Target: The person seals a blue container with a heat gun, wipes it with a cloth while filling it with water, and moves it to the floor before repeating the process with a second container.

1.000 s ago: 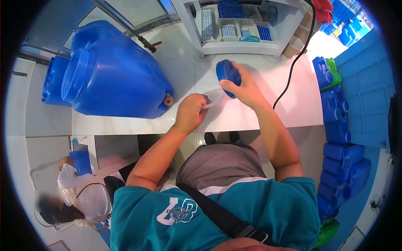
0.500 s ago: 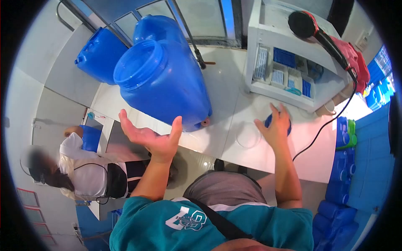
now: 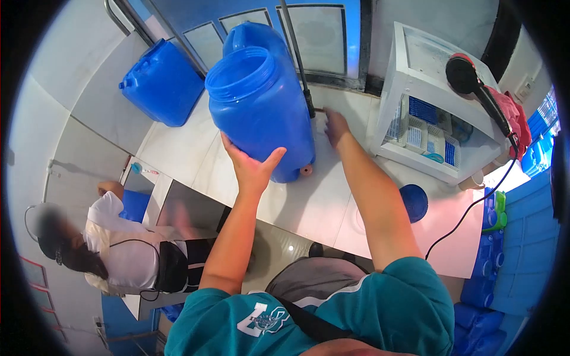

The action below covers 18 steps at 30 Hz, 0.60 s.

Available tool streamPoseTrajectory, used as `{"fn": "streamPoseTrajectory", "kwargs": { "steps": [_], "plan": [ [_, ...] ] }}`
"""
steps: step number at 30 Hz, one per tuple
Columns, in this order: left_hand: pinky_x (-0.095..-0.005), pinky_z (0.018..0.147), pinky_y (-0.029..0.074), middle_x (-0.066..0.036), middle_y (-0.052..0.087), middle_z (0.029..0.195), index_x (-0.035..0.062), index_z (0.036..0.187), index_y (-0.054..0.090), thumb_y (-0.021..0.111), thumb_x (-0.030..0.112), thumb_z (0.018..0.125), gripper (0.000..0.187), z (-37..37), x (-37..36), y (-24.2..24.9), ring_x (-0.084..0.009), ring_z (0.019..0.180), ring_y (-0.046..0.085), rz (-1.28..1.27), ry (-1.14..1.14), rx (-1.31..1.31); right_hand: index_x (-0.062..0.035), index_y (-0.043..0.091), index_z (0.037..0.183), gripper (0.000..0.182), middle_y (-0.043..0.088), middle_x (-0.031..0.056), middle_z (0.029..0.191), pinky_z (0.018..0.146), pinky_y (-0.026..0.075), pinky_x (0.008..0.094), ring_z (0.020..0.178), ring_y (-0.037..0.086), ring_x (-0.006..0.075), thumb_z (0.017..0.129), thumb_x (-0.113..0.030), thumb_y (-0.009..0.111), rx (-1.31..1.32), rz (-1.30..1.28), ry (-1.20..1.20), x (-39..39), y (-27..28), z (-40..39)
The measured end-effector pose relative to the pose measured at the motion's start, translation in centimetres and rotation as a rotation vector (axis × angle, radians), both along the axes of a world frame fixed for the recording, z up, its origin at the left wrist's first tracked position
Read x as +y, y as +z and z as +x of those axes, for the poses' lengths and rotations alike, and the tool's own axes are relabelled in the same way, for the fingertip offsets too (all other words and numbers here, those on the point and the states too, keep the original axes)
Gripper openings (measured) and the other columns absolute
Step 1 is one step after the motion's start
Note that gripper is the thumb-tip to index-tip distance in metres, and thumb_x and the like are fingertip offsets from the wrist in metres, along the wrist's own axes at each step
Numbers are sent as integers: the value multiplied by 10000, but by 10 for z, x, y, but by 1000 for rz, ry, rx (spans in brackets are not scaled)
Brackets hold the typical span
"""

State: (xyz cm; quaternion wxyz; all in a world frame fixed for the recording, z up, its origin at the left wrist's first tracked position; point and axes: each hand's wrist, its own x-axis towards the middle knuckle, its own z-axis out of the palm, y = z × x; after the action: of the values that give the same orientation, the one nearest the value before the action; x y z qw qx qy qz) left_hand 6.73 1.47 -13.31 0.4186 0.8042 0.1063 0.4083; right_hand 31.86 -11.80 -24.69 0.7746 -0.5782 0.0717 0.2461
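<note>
A large blue plastic jug [image 3: 255, 101] with a wide uncapped mouth stands on the white table, its small spout hole low at the front. My left hand [image 3: 252, 169] lies against its lower near side, thumb and fingers apart. Beyond the jug's right side my right hand [image 3: 336, 126] reaches out, fingertips closed at the end of a thin brown stick [image 3: 319, 110]; the grip is partly hidden. A round dark-blue lid [image 3: 414, 203] lies flat on the table, right of my right forearm.
Another blue jug [image 3: 163, 83] stands at the back left. A white shelf unit [image 3: 389, 89] with small baskets holds a black heat gun or dryer [image 3: 475, 83] on top, its cord trailing down. A co-worker [image 3: 127, 255] sits at the left. Blue containers [image 3: 487, 267] are stacked at the right.
My right hand has left the round lid and moved across to the brown stick behind the jug. My left hand has come onto the jug's side. The view has shifted.
</note>
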Motion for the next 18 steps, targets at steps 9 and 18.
{"fn": "streamPoseTrajectory", "kwargs": {
  "steps": [9, 18],
  "plan": [
    [-333, 805, 453, -121, 546, 1206, 21, 1270, 463, 708, 429, 908, 598, -39, -20, -112, -179, 974, 544, -833, -125, 351, -71, 575, 1346, 511, 669, 132, 1243, 1086, 391, 431, 1200, 605, 278, 941, -371, 662, -789, -199, 196, -112, 81, -128],
    [-198, 461, 358, 94, 617, 714, 186, 842, 582, 484, 414, 949, 270, 47, -67, -124, -49, 559, 487, -1886, -413, 665, -92, 445, 1481, 1017, 445, 180, 1474, 1179, 74, 666, 1476, 217, 427, 648, -543, 816, -635, -1496, 290, -222, 31, -237]
  ]
}}
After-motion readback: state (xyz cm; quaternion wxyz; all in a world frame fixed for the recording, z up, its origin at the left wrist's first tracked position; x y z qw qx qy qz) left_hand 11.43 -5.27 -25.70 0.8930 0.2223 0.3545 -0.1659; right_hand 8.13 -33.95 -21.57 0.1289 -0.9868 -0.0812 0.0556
